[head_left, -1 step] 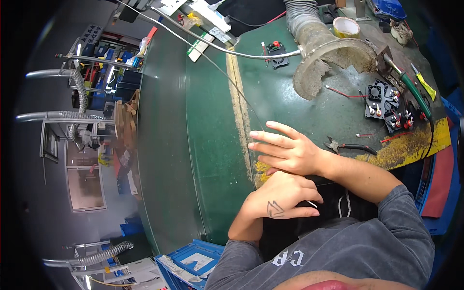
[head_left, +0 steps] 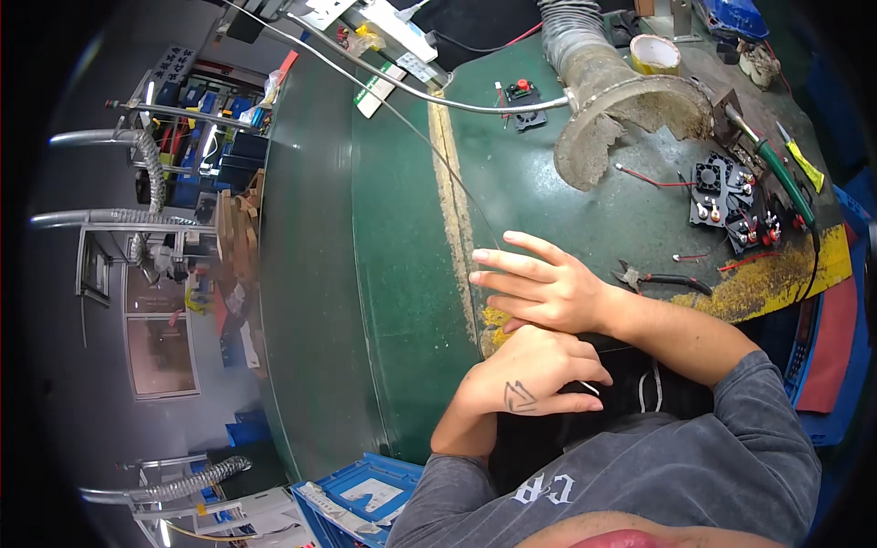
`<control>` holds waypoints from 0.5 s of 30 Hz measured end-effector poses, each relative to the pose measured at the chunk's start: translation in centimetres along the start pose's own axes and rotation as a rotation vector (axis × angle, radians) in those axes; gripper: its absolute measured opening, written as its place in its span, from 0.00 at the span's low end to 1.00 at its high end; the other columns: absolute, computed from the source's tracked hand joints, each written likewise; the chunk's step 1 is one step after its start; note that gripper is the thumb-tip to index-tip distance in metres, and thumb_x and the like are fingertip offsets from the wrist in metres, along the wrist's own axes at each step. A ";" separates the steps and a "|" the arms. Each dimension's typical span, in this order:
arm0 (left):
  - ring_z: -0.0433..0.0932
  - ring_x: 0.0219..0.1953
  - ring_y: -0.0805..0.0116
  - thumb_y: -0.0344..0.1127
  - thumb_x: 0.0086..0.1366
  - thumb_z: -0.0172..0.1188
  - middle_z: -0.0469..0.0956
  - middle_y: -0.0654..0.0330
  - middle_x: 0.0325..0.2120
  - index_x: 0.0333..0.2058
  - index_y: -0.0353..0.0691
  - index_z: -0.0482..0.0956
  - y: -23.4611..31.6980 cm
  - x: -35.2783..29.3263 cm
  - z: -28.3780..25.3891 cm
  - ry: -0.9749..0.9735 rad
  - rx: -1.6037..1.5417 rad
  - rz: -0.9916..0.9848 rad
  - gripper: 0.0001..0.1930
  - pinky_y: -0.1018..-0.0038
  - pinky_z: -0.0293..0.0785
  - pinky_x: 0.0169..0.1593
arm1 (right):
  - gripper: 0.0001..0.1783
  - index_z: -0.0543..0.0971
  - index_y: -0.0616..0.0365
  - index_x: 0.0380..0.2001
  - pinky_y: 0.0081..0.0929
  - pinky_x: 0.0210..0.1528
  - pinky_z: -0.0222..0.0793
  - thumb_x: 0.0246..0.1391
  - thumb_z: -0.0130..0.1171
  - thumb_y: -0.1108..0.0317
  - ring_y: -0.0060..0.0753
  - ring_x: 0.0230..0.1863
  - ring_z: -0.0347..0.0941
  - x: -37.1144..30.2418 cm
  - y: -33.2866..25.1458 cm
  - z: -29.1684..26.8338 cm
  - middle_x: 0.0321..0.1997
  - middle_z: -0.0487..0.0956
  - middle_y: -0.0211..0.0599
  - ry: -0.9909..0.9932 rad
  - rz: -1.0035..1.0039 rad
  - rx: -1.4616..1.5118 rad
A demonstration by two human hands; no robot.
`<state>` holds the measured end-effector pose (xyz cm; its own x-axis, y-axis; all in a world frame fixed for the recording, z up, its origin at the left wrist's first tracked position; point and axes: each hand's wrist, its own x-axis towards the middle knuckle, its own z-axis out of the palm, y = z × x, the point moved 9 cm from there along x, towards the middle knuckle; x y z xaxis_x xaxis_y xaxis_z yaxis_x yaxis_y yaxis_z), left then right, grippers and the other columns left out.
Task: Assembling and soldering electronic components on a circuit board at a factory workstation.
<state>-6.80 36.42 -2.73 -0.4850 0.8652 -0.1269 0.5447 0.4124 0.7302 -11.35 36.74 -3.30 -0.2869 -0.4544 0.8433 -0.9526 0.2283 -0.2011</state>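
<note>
My right hand (head_left: 555,288) lies over the near edge of the green worktable (head_left: 411,274), open, its fingers stretched and spread toward the left. Its wrist side meets the back of my left hand (head_left: 530,373), which is below it and bears a drawn dark mark. The left hand is loosely bent, with thumb and forefinger apart. A thin white strip shows in that gap, perhaps a cord behind the hand; I see no object gripped. Nearest the right forearm are diagonal cutters (head_left: 671,278) with dark handles, lying on the table.
A soldering iron (head_left: 781,173) with a green handle rests in a stand at right. Beside it are small fan assemblies (head_left: 717,187) with wires. A fume duct hood (head_left: 630,114) with a ragged rim stands at the back, near another fan (head_left: 527,114). A blue crate (head_left: 379,493) is lower left.
</note>
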 end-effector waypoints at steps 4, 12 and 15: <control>0.84 0.41 0.56 0.49 0.63 0.67 0.85 0.58 0.37 0.45 0.44 0.87 0.1 0.0 -0.1 0.021 -0.012 0.016 0.18 0.63 0.78 0.44 | 0.13 0.86 0.51 0.34 0.52 0.74 0.59 0.48 0.65 0.57 0.40 0.72 0.67 0.0 0.2 0.6 0.63 0.79 0.33 -0.024 -0.006 0.013; 0.85 0.42 0.56 0.49 0.64 0.67 0.85 0.57 0.41 0.46 0.43 0.86 0.5 0.1 -0.2 0.046 -0.001 0.047 0.18 0.64 0.79 0.45 | 0.16 0.86 0.51 0.36 0.55 0.75 0.57 0.51 0.63 0.53 0.41 0.73 0.65 0.2 0.4 0.3 0.66 0.78 0.36 -0.082 0.026 0.077; 0.84 0.42 0.56 0.49 0.64 0.67 0.85 0.57 0.42 0.46 0.43 0.86 0.4 0.0 0.0 0.016 0.016 0.034 0.19 0.64 0.79 0.46 | 0.16 0.86 0.51 0.37 0.55 0.75 0.57 0.52 0.64 0.52 0.41 0.73 0.65 0.2 0.5 0.3 0.66 0.78 0.35 -0.076 0.034 0.099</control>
<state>-6.61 36.63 -2.44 -0.4768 0.8742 -0.0918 0.5718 0.3877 0.7230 -11.96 36.47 -3.37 -0.3221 -0.5126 0.7959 -0.9466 0.1602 -0.2799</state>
